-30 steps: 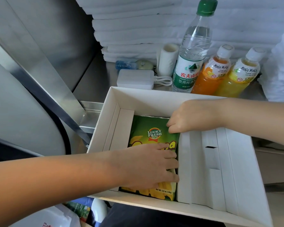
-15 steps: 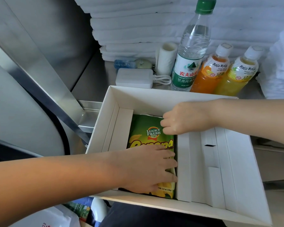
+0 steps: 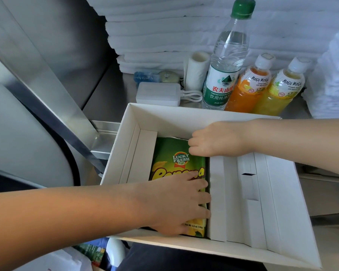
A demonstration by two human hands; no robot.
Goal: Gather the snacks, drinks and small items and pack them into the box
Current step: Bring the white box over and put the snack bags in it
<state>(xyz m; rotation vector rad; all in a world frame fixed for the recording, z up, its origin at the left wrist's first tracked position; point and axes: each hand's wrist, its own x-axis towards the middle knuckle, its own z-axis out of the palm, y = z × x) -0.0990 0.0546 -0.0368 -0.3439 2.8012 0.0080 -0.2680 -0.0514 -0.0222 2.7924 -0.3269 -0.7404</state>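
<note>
fingers point(image 3: 202, 197) of the left hand point(image 3: 174, 204) lie straight and a little spread, flat on the near half of the bag point(image 3: 170, 153). their tips reach its right edge and they curl round nothing. the right hand point(image 3: 215, 140) comes in from the right to the bag's far right corner. its fingers point(image 3: 194, 146) are curled under with the knuckles showing and the tips hidden, so i cannot tell whether they pinch the bag or only push on it.

the bag is green at the far end and yellow nearer, with a "lucky fresh" badge and yellow "banana" lettering partly under the left hand. small print along its near edge gives the net weight.

it lies flat in the box point(image 3: 164, 114), label up, in the slot left of centre. the box is white and open-topped. folded white card inserts stand on each side of the bag, and the right one has a small slit cut in it. the one bag is all that shows inside.

on the worktop point(image 3: 110, 102), just beyond the far wall, stand three bottles: one water bottle point(image 3: 227, 75) with a green cap, one orange drink point(image 3: 245, 92) and one yellow drink point(image 3: 276, 96), both white-capped. left of them are one white roll point(image 3: 196, 71), one white power bank point(image 3: 158, 93) with a looped cable, one blue packet point(image 3: 145, 77) and one pale oval item point(image 3: 167, 76). a stack of white cloths point(image 3: 164, 36) rises behind.
</note>
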